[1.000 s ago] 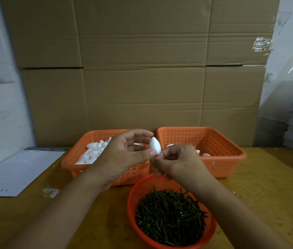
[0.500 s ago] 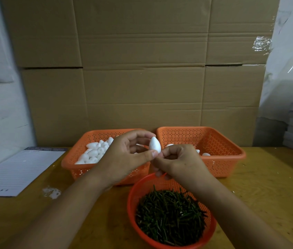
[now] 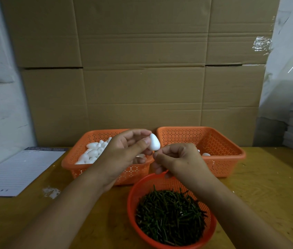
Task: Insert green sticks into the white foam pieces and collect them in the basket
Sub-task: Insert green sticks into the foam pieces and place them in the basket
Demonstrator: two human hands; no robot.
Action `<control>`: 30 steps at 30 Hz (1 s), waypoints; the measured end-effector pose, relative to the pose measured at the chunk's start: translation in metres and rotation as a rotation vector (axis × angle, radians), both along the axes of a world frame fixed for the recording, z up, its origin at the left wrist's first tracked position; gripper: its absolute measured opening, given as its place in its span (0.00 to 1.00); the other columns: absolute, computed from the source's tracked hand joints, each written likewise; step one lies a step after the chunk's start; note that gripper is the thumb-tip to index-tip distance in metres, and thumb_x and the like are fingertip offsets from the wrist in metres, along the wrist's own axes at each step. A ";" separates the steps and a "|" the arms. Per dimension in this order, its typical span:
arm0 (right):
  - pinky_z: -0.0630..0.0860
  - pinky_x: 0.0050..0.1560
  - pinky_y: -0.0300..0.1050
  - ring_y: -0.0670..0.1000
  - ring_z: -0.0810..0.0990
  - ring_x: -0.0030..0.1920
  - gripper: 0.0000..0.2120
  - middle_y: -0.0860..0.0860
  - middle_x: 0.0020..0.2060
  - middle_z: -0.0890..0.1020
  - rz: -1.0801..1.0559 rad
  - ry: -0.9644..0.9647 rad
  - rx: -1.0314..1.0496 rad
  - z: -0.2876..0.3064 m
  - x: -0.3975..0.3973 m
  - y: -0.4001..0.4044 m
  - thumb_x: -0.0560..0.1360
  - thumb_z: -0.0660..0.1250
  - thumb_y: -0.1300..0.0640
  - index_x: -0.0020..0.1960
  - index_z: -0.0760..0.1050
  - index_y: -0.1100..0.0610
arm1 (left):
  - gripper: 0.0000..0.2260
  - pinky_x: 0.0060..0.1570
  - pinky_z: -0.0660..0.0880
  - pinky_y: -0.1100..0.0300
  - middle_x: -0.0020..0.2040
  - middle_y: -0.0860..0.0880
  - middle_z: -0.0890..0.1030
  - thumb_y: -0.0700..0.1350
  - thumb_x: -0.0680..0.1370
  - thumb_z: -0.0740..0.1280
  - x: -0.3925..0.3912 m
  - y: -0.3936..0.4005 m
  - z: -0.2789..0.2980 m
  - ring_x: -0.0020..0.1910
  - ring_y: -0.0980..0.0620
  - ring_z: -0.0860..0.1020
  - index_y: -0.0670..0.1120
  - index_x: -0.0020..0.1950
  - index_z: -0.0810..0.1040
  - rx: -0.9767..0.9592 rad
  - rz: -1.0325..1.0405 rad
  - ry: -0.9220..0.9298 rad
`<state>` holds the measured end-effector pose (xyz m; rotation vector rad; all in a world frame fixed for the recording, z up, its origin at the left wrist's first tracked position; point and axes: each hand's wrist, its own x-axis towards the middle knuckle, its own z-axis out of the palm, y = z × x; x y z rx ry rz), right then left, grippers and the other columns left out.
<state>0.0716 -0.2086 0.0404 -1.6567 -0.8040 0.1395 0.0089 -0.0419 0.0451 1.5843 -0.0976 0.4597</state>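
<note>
From the head view, I have my left hand (image 3: 124,151) raised over the table (image 3: 267,186), thumb and fingers curled round a white foam piece (image 3: 154,142), pointed end up and blunt end down toward my other hand. My right hand (image 3: 178,159) sits just below and beside it, fingertips pinched together right at the foam's lower end. I judge a green stick is between them, but it is hidden by the fingers, so I cannot tell for certain.

So the step in hand is the insertion itself: stick going into the base of this foam piece.

Behind my left hand is the left basket (image 3: 74,164), holding a heap of bare foam pieces (image 3: 93,151). The right basket (image 3: 232,159) holds only a few white pieces, partly hidden by my right hand; I take it as the collecting basket. Nearest me is the round basket (image 3: 131,203) full of green sticks (image 3: 169,212).

Next, I would need to push along the foam's long axis, keeping the left grip light so the foam does not dent, then carry the piece right and drop it in the right basket.

A lined sheet of paper (image 3: 16,171) lies at the far left.
</note>
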 end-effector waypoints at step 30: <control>0.76 0.29 0.39 0.48 0.82 0.32 0.11 0.56 0.34 0.85 -0.070 0.219 0.075 -0.002 0.011 -0.003 0.81 0.64 0.59 0.44 0.80 0.64 | 0.05 0.40 0.80 0.62 0.47 0.50 0.86 0.43 0.81 0.66 0.006 0.022 0.000 0.43 0.55 0.83 0.49 0.55 0.81 0.030 0.292 -0.013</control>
